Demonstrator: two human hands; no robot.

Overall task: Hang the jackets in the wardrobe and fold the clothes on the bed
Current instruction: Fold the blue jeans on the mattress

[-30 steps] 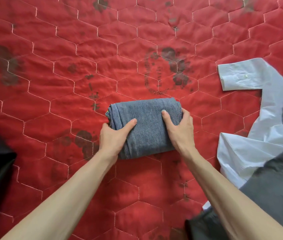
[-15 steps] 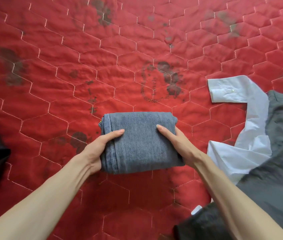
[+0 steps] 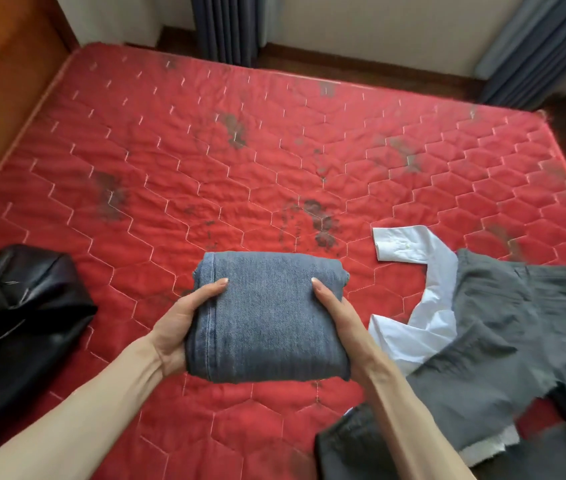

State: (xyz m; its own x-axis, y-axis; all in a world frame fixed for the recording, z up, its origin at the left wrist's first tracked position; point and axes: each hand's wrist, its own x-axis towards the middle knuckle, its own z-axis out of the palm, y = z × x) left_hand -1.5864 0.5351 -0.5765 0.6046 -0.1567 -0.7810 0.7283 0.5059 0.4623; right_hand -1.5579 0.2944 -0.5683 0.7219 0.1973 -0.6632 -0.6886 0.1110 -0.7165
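A folded bundle of blue jeans (image 3: pixel 267 317) is lifted a little above the red quilted bed (image 3: pixel 205 174). My left hand (image 3: pixel 179 323) grips its left side, thumb on top. My right hand (image 3: pixel 340 315) grips its right side the same way. To the right lie a crumpled white shirt (image 3: pixel 423 299) and grey trousers (image 3: pixel 503 327) partly over it. A black leather jacket (image 3: pixel 15 327) lies at the left edge of the bed.
Another dark garment (image 3: pixel 350 445) lies at the near edge, under my right forearm. A wooden headboard (image 3: pixel 1 74) runs along the left. Blue curtains (image 3: pixel 226 26) and a white wall stand beyond the far edge of the bed.
Both hands have lifted the folded jeans off the bed and drawn them nearer. My view has risen, so the far edge of the bed and the wall now show.
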